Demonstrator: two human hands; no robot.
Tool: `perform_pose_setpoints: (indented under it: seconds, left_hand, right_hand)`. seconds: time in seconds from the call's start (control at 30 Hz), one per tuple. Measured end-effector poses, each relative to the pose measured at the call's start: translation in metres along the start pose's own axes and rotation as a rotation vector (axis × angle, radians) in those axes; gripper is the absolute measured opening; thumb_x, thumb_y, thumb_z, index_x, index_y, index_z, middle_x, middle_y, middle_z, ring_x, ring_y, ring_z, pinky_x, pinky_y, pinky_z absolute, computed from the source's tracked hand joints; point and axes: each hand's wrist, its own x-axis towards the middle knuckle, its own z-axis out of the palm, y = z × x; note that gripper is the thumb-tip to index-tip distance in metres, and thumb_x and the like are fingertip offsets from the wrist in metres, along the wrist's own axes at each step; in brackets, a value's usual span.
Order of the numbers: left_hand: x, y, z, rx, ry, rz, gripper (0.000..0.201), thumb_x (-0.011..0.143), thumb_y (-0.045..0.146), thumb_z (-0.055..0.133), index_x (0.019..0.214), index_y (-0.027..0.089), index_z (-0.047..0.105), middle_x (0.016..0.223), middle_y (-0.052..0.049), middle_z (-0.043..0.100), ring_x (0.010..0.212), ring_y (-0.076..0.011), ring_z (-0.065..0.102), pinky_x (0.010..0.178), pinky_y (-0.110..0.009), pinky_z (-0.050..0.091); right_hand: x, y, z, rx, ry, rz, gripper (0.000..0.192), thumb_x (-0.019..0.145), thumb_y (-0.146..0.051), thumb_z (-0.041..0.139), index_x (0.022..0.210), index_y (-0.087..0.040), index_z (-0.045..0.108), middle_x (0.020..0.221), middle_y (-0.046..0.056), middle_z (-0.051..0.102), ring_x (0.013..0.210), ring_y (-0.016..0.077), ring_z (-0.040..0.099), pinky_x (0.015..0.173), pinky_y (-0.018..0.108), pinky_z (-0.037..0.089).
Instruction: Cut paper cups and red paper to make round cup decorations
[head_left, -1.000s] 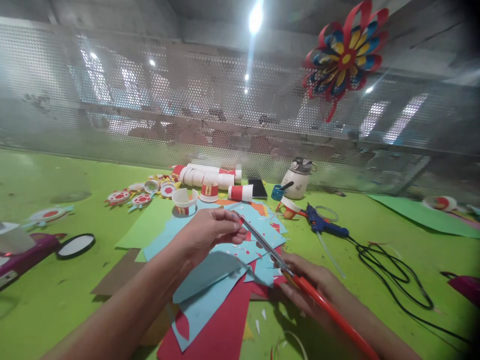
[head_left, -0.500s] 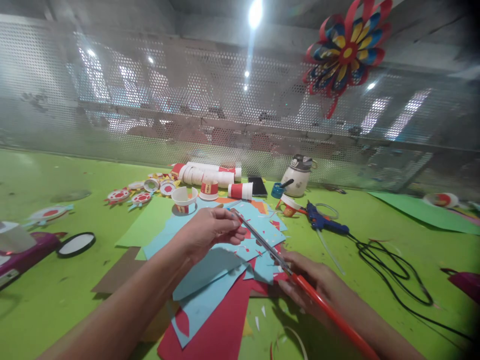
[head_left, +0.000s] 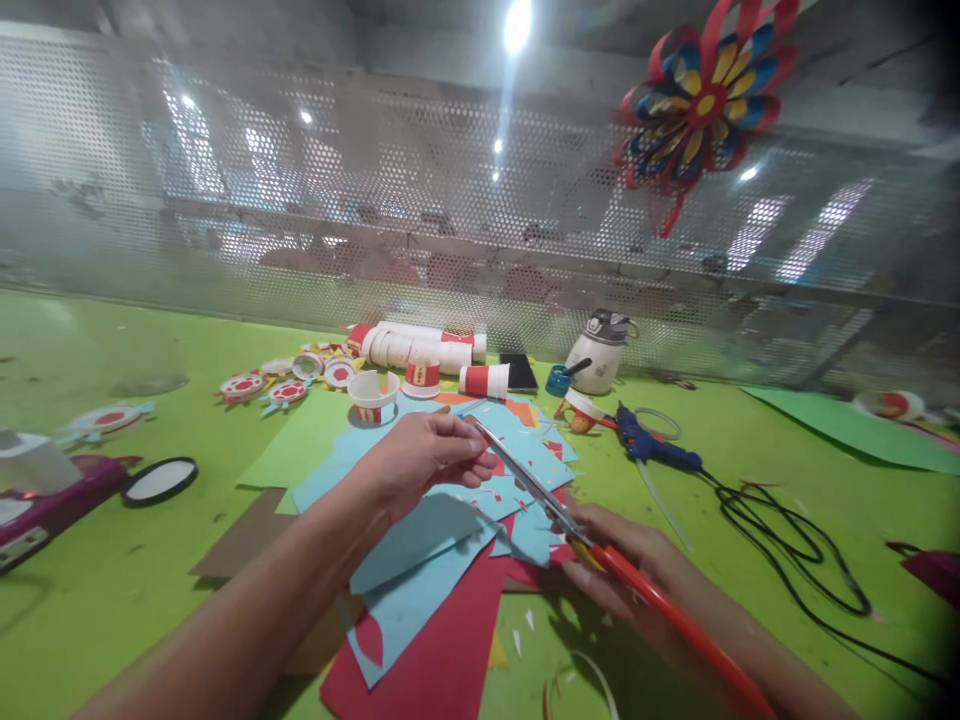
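My left hand point(head_left: 431, 452) is closed in a pinch above the paper pile, with a small piece of blue paper point(head_left: 470, 419) at its fingertips, mostly hidden by them. In my right hand point(head_left: 622, 560) are long scissors point(head_left: 525, 478) with red handles, their blades looking nearly closed. The blade tips reach the left fingertips. Beneath both hands lie light blue paper sheets point(head_left: 420, 550), with red paper point(head_left: 427, 655) under them and small red and white scraps on top.
Behind the pile stand a cut paper cup point(head_left: 373, 397) and other red-and-white cups point(head_left: 484, 381). A blue glue gun point(head_left: 652, 445) with a black cord lies right, near a white bottle point(head_left: 598, 355). Paper turtles point(head_left: 244, 385), a magnifier-like round disc point(head_left: 160, 481) and a purple power strip point(head_left: 64, 510) are left.
The whole view has shifted slightly. Both hands keep nearly the same pose, and the scissors still point at the left fingertips, with the handles turned a little.
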Motion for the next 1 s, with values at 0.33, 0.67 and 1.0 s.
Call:
perform_pose_setpoints:
  seconds: [0.33, 0.67, 1.0]
  left_hand:
    - [0.001, 0.001, 0.0, -0.005, 0.01, 0.01, 0.005, 0.069, 0.01, 0.067, 0.067, 0.009, 0.063, 0.065, -0.008, 0.068, 0.055, -0.0117, 0.061, 0.062, -0.027, 0.05]
    - [0.001, 0.002, 0.0, -0.01, 0.014, 0.004, 0.006, 0.068, 0.01, 0.067, 0.069, 0.008, 0.062, 0.064, -0.008, 0.067, 0.054, -0.0116, 0.062, 0.061, -0.026, 0.05]
    - [0.004, -0.001, 0.0, -0.024, 0.018, -0.026, 0.007, 0.066, 0.009, 0.07, 0.066, 0.008, 0.064, 0.062, -0.008, 0.067, 0.054, -0.0116, 0.061, 0.06, -0.025, 0.05]
  right_hand:
    - [0.002, 0.005, 0.002, 0.016, 0.022, -0.02, 0.02, 0.086, -0.03, 0.054, 0.101, -0.023, 0.064, 0.072, 0.004, 0.063, 0.067, 0.0179, 0.059, 0.053, 0.024, 0.047]
    - [0.0, -0.004, 0.004, -0.016, 0.025, 0.018, 0.023, 0.088, -0.031, 0.051, 0.106, -0.021, 0.061, 0.07, 0.002, 0.062, 0.061, 0.0157, 0.055, 0.053, 0.025, 0.044]
    - [0.0, 0.004, 0.006, 0.026, 0.036, 0.003, 0.018, 0.087, -0.03, 0.051, 0.1, -0.021, 0.06, 0.068, 0.0, 0.056, 0.059, 0.0132, 0.051, 0.05, 0.022, 0.04]
